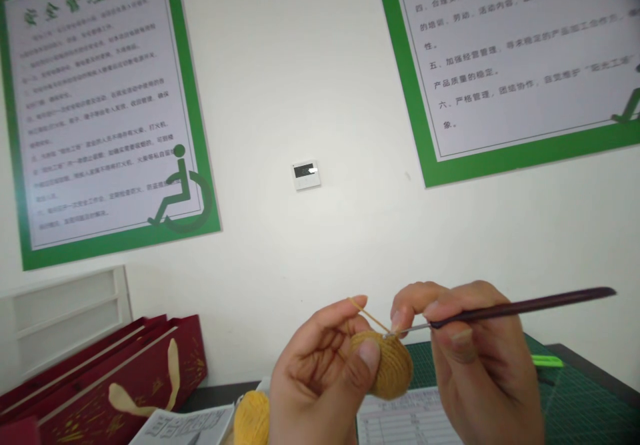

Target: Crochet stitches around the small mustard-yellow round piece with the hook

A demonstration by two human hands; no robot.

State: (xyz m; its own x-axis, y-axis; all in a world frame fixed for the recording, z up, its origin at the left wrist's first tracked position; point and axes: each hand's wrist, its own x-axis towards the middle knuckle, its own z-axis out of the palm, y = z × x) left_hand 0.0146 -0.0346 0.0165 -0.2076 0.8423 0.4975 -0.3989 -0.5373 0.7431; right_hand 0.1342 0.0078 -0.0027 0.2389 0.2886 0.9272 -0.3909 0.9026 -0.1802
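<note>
My left hand [320,378] pinches a small round mustard-yellow crocheted piece [387,365] between thumb and fingers, with a strand of yellow yarn [367,312] running over its index finger. My right hand [480,365] grips a dark-handled crochet hook [520,307], whose metal tip meets the top edge of the piece. Both hands are held up above the desk edge. A ball of yellow yarn [253,418] lies below my left hand.
A green cutting mat [575,398] covers the dark desk at right, with a green pen [547,361] on it. Printed sheets [190,425] lie at the bottom. Dark red gift bags [115,385] stand at left. Two green-framed posters [100,112] and a small wall controller [306,174] hang on the white wall.
</note>
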